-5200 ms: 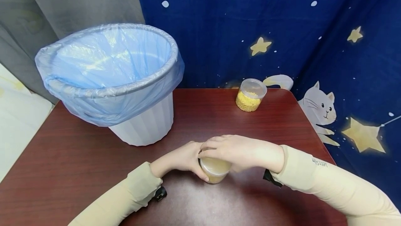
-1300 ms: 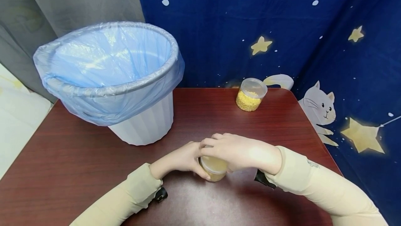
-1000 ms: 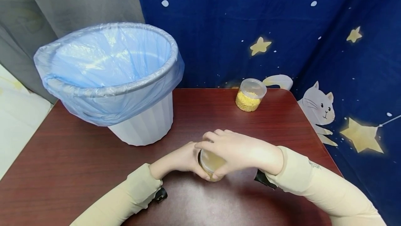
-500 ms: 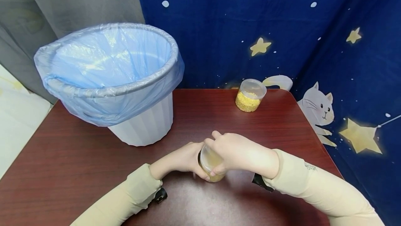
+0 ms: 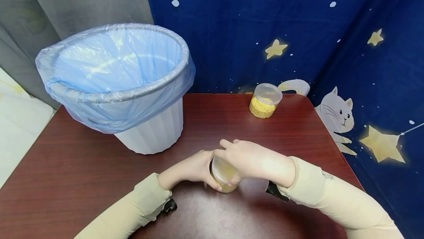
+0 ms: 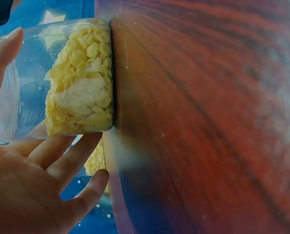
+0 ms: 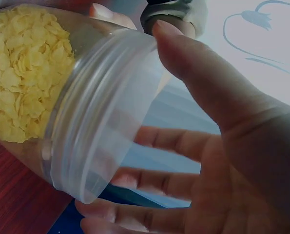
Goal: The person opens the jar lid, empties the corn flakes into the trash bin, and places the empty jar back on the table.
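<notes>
A clear plastic jar (image 5: 228,188) of yellow flakes (image 6: 84,83) stands upright on the table in front of the person. The left hand (image 5: 198,167) grips its side, with the thumb towards the person and the fingers round the far side. Over the top, the right hand (image 5: 253,160) holds the translucent screw lid (image 7: 110,112) between thumb and fingers. That lid sits on the jar's mouth in the right wrist view. In the head view the right hand covers part of the lid.
A second lidded jar (image 5: 263,106) of yellow flakes stands near the table's back edge. At the left is a large white bin (image 5: 155,132) with a blue liner bag (image 5: 116,110). A blue patterned curtain (image 5: 225,29) hangs behind the dark red table (image 5: 82,180).
The right hand's fingers have shifted round the lid, and its thumb has come onto the near side. The left hand and the jar stay about where they were.
</notes>
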Action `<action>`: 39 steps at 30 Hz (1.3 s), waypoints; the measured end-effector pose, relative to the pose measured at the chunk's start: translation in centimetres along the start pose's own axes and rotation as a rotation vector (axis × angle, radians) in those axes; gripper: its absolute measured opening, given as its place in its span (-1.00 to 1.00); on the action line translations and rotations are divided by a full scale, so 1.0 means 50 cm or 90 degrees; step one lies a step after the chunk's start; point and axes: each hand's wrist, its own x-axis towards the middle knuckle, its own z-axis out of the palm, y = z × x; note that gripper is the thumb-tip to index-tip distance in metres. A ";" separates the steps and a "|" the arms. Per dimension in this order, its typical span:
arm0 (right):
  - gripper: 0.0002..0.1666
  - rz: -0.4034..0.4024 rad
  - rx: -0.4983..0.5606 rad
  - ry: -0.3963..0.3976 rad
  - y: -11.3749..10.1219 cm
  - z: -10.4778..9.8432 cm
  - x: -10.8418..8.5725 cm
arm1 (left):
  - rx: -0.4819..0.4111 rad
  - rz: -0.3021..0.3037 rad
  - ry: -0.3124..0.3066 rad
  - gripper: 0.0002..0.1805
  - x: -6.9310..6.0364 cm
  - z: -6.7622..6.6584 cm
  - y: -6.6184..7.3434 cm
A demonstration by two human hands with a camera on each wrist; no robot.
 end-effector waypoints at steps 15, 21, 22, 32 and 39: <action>-0.15 -0.122 -0.009 0.001 0.009 -0.009 -0.006 | 0.015 0.030 -0.005 -0.17 0.002 -0.006 0.003; -0.14 -0.131 -0.020 -0.008 0.011 -0.010 -0.008 | 0.015 0.036 -0.013 -0.19 0.002 -0.006 0.002; -0.14 -0.136 -0.021 -0.009 0.012 -0.010 -0.008 | 0.019 0.038 -0.014 -0.21 0.002 -0.006 0.002; -0.14 -0.163 -0.035 -0.019 0.015 -0.005 -0.013 | -0.075 -0.015 -0.031 -0.35 0.000 -0.001 0.004; -0.12 -0.157 -0.037 -0.014 0.016 -0.003 -0.019 | -0.116 -0.022 -0.046 -0.38 -0.002 0.000 0.004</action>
